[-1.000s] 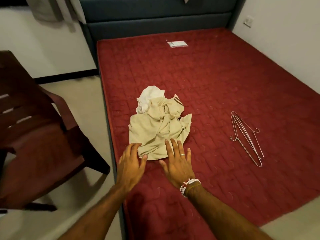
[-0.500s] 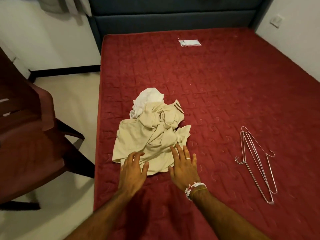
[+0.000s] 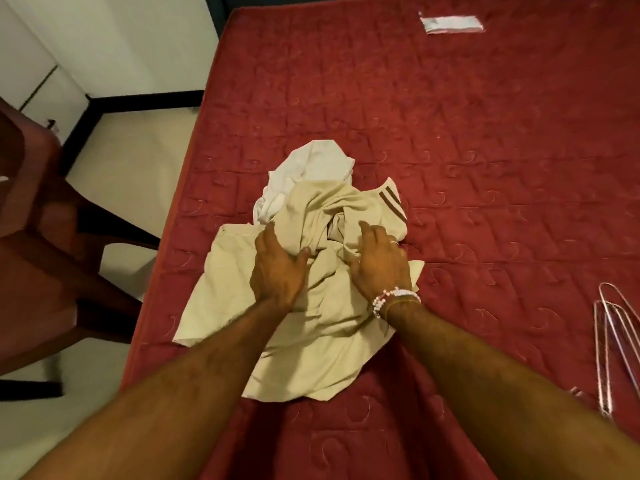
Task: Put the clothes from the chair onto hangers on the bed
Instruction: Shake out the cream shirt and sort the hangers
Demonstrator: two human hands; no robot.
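Head view: the beige shirt [image 3: 311,327] lies crumpled on the red mattress [image 3: 485,133], with a white garment [image 3: 308,171] tucked under it at twelve o'clock. The left hand [image 3: 277,268] rests flat on the shirt, thumb spread against a fold. The right hand [image 3: 377,265] bends over the bunched middle; I cannot tell whether it pinches cloth. The wire hangers [image 3: 609,348] lie well apart at four o'clock, the chair [image 3: 41,271] at nine. Best to find the striped trim [image 3: 391,202] at one o'clock, then lift and shake the shirt open before fetching a hanger.
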